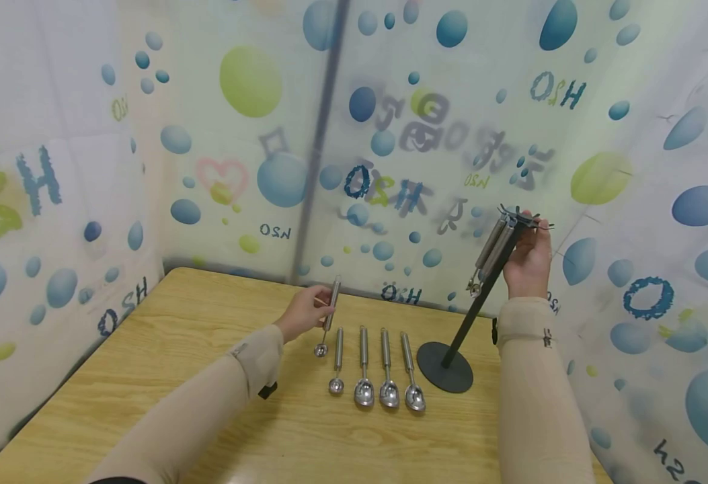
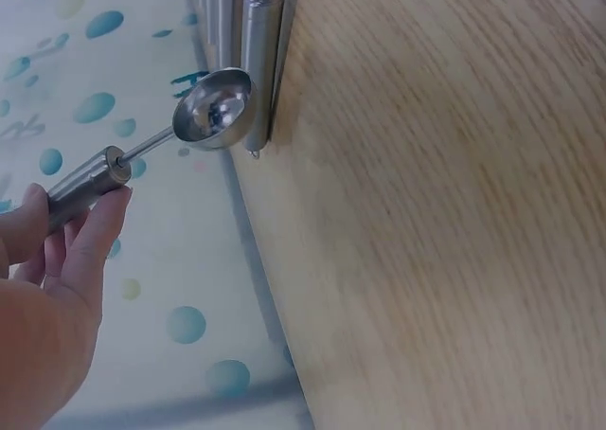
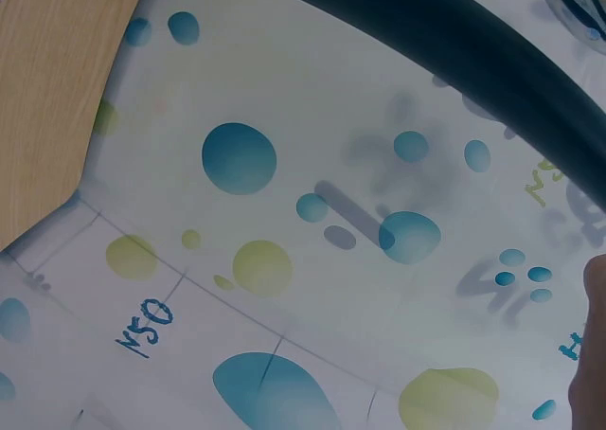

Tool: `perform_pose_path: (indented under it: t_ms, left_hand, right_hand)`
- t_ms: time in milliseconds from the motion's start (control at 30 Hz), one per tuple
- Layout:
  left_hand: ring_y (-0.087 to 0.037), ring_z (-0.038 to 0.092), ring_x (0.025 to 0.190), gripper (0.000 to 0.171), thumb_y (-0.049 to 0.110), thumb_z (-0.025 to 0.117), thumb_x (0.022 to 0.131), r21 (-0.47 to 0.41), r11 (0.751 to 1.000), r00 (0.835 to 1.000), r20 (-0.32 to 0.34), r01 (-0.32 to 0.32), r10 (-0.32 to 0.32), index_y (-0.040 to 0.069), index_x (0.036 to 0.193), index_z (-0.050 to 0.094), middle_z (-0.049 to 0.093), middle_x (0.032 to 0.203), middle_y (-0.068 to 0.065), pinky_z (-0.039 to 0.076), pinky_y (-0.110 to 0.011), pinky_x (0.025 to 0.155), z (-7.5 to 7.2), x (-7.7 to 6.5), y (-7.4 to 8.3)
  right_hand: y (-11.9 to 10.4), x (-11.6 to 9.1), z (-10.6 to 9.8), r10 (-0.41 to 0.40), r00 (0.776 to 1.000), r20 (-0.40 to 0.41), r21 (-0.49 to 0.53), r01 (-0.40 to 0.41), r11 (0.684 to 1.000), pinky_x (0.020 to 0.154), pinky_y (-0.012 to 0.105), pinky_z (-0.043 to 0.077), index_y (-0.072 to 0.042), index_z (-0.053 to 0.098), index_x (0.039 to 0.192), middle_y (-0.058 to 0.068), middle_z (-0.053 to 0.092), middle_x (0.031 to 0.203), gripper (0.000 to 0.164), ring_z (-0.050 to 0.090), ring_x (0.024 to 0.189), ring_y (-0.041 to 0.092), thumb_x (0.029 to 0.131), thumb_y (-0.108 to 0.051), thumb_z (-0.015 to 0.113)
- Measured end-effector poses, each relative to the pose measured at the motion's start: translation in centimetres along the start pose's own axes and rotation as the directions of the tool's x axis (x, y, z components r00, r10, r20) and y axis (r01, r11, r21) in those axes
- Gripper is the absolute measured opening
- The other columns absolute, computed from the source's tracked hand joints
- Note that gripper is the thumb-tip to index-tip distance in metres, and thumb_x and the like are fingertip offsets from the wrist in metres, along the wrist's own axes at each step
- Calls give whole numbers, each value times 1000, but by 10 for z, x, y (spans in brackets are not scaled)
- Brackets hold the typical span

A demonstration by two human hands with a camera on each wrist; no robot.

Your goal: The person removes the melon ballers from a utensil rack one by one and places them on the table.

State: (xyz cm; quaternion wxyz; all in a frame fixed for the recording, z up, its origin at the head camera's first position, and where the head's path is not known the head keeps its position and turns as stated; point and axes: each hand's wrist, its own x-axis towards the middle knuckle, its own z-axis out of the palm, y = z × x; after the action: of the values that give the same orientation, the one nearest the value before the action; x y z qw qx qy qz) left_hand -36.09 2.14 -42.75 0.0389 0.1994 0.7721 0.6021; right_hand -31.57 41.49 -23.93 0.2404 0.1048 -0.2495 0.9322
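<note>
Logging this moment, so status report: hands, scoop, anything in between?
Left hand pinching scoop by its handle. Right hand gripping stand near top. Four more scoops lying between scoop and stand.

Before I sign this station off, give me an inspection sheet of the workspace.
Surface: light wood-grain table.
Job's things: four metal scoops lie in a row, one with a small round bowl; black stand to their right, metal utensils hanging from it.
Clutter: nothing seen.
Hands: left hand holds a small scoop; right hand holds the stand's hooked top.
Cables: nothing seen.
Surroundings: spotted, lettered sheeting behind and at both sides.
</note>
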Motion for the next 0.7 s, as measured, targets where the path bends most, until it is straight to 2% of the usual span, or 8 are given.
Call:
perform_pose_path:
  t_ms: [333,467,533,700]
  left_hand:
    - [-25,65,97,28,-3,66,96,21,999,1000,0,26,-26,0,124,62,63,109,-13,61,-34,72,-2,-7,-11]
    - [-26,65,99,27,-3,66,96,7,998,999,2,54,-54,-1,123,62,62,111,-14,62,-35,72,-3,-10,-15]
    - [-27,65,100,29,-3,65,97,0,998,998,3,69,-69,-3,125,60,62,112,-16,62,-35,73,-3,-12,-15]
    - [-28,64,99,48,-5,65,96,-47,995,996,7,85,-84,-1,142,51,60,113,-18,62,-38,72,-2,-14,-17]
  right_hand:
    - [0,0,-1,15,1000,-2,28,-15,999,104,36,41,-5,70,88,8,76,99,17,67,93,20,98,-19,70]
    - [1,0,-2,15,1000,1,38,-15,999,103,35,42,-5,70,88,9,76,97,16,68,91,21,97,-18,71]
    - [1,0,-2,15,1000,7,41,-15,999,103,35,42,-5,70,88,9,76,98,15,68,90,21,97,-17,71]
    - [0,0,-2,7,1000,7,44,-8,999,107,38,40,-5,69,88,9,76,99,15,68,92,22,97,-17,71]
